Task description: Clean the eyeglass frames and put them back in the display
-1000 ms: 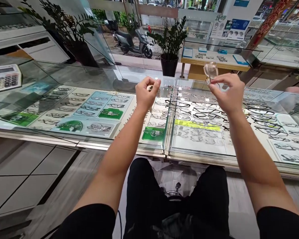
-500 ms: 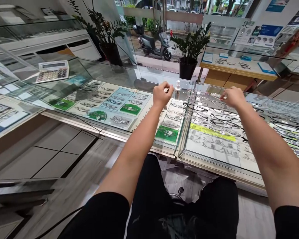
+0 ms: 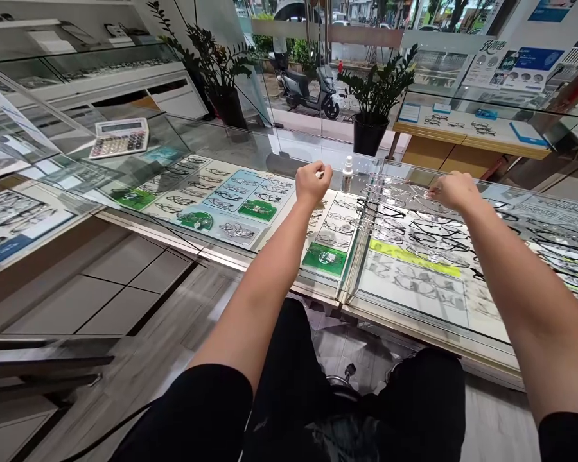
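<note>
My left hand [image 3: 313, 183] is closed in a fist over the glass counter, with a small white bit of something showing between the fingers. Just right of it stands a small clear spray bottle [image 3: 347, 173] with a white cap. My right hand [image 3: 455, 190] is pinched at the far side of the counter. At its fingertips shows a thin, pale pair of eyeglasses [image 3: 417, 191], partly hidden by glare. Dark-framed eyeglasses [image 3: 436, 226] lie in rows nearer me, between my forearms.
The glass display counter [image 3: 404, 314] runs across in front of my knees. Green cards [image 3: 325, 258] and more glasses lie under its left part. A calculator [image 3: 120, 138] rests on the left. Potted plants [image 3: 370, 131] stand beyond, by the window.
The view has shifted slightly, so the surroundings sit a little further right. My left hand has turned a little, its fingers more tightly closed. My right hand stays near the same glasses.
</note>
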A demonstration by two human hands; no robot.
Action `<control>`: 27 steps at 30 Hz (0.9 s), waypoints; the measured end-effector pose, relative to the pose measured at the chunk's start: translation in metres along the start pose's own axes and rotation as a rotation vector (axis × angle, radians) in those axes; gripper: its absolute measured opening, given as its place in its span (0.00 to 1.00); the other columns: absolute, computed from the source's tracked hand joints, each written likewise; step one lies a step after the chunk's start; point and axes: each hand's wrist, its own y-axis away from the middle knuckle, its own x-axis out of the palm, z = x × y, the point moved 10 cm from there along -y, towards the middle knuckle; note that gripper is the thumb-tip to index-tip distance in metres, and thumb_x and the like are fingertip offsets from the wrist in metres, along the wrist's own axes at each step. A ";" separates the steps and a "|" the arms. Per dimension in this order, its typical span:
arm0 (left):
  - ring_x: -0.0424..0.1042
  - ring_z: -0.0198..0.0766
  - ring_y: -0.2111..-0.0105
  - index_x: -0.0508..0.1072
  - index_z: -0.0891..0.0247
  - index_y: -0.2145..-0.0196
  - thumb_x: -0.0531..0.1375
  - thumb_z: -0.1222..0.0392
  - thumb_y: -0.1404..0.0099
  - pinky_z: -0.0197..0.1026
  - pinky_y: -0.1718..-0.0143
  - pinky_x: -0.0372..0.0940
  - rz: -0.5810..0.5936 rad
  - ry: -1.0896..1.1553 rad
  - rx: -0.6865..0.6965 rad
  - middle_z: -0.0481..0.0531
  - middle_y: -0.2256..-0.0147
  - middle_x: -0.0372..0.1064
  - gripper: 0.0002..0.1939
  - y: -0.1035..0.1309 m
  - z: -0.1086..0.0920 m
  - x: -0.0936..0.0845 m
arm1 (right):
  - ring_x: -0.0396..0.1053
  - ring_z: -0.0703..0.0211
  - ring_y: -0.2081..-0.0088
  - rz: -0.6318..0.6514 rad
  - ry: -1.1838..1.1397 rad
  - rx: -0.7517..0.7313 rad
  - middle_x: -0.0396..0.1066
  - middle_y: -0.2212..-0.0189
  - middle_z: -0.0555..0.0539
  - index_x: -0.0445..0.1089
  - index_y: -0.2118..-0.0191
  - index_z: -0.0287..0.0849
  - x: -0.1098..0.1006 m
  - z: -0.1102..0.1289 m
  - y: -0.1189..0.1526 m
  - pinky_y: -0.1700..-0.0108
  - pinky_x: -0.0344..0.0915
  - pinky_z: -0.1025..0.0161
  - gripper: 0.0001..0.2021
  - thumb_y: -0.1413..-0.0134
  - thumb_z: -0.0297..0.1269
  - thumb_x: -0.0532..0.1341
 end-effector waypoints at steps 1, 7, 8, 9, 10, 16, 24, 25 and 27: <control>0.57 0.38 0.74 0.60 0.58 0.77 0.61 0.51 0.28 0.45 0.67 0.51 -0.002 -0.008 -0.009 0.48 0.77 0.59 0.22 0.000 0.002 0.000 | 0.64 0.41 0.50 -0.016 0.011 0.008 0.83 0.54 0.35 0.84 0.61 0.40 -0.005 0.002 0.005 0.50 0.53 0.47 0.05 0.36 0.37 0.72; 0.60 0.41 0.72 0.61 0.57 0.76 0.60 0.52 0.27 0.45 0.66 0.52 -0.004 -0.111 -0.067 0.51 0.76 0.64 0.20 0.000 0.012 -0.001 | 0.70 0.38 0.47 -0.320 -0.149 -0.126 0.81 0.50 0.40 0.80 0.58 0.46 -0.062 0.054 0.083 0.46 0.62 0.44 0.09 0.33 0.39 0.62; 0.62 0.41 0.71 0.62 0.57 0.76 0.59 0.51 0.27 0.45 0.66 0.53 0.014 -0.137 -0.085 0.52 0.75 0.66 0.20 0.000 0.014 0.000 | 0.71 0.39 0.48 -0.349 -0.196 -0.173 0.82 0.51 0.42 0.79 0.60 0.47 -0.068 0.067 0.101 0.45 0.63 0.44 0.08 0.34 0.39 0.61; 0.64 0.42 0.70 0.64 0.57 0.75 0.59 0.51 0.27 0.45 0.65 0.54 0.038 -0.164 -0.108 0.53 0.73 0.69 0.18 0.001 0.016 0.002 | 0.72 0.40 0.49 -0.372 -0.232 -0.212 0.82 0.53 0.43 0.77 0.61 0.48 -0.073 0.078 0.118 0.45 0.63 0.44 0.07 0.34 0.39 0.61; 0.66 0.44 0.68 0.67 0.57 0.73 0.59 0.50 0.27 0.45 0.64 0.56 0.071 -0.193 -0.137 0.54 0.71 0.73 0.17 0.003 0.019 0.004 | 0.72 0.41 0.49 -0.397 -0.253 -0.235 0.82 0.54 0.44 0.76 0.62 0.48 -0.077 0.086 0.135 0.44 0.63 0.44 0.07 0.34 0.39 0.61; 0.75 0.57 0.52 0.79 0.56 0.53 0.58 0.49 0.26 0.52 0.52 0.67 0.353 -0.428 -0.218 0.62 0.53 0.80 0.14 0.018 0.032 0.025 | 0.73 0.42 0.53 -0.543 -0.356 -0.231 0.81 0.60 0.44 0.71 0.66 0.48 -0.067 0.073 0.204 0.47 0.62 0.45 0.07 0.35 0.38 0.59; 0.62 0.71 0.33 0.72 0.63 0.35 0.66 0.56 0.35 0.70 0.32 0.57 0.270 -0.539 -0.142 0.75 0.33 0.64 0.32 0.047 -0.007 0.004 | 0.71 0.43 0.58 -0.784 -0.464 -0.100 0.77 0.66 0.43 0.69 0.67 0.48 -0.051 0.035 0.230 0.49 0.65 0.45 0.08 0.36 0.42 0.60; 0.62 0.69 0.33 0.73 0.62 0.36 0.64 0.56 0.34 0.70 0.32 0.57 0.234 -0.502 -0.082 0.73 0.33 0.65 0.29 0.054 -0.022 0.001 | 0.71 0.43 0.58 -0.781 -0.457 -0.112 0.76 0.66 0.43 0.68 0.67 0.48 -0.053 0.041 0.226 0.49 0.65 0.45 0.09 0.35 0.43 0.60; 0.65 0.65 0.35 0.76 0.59 0.40 0.61 0.56 0.31 0.68 0.33 0.59 0.249 -0.393 0.079 0.69 0.36 0.70 0.22 0.074 -0.058 0.005 | 0.71 0.42 0.57 -0.753 -0.422 -0.144 0.76 0.65 0.43 0.67 0.67 0.48 -0.058 0.057 0.212 0.48 0.64 0.44 0.09 0.35 0.43 0.61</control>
